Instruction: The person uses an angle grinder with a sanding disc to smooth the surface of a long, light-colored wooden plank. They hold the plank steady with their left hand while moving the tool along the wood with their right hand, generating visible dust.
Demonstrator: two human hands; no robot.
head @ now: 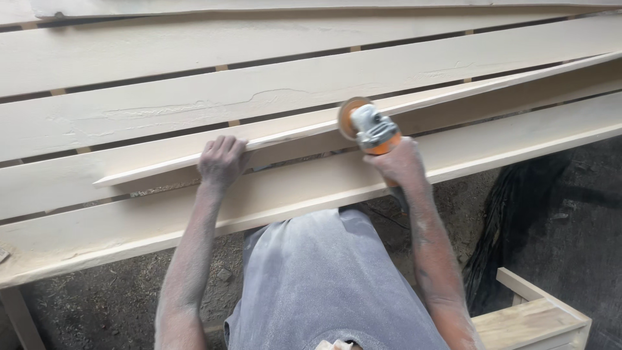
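A wooden stool [528, 321] stood nearest, at lower right. Beyond it, the right hand [400, 164] was closed around an orange-and-grey angle grinder [370, 129], its disc touching the thin plank [324, 133]. The left hand [221, 160] lay palm-down, fingers curled over that plank's edge. Farther planks [194, 58] lay stacked behind.

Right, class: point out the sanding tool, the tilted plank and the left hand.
sanding tool [370, 128], head view, grey body.
tilted plank [291, 139], head view, upper face.
left hand [222, 160], head view, back of hand.
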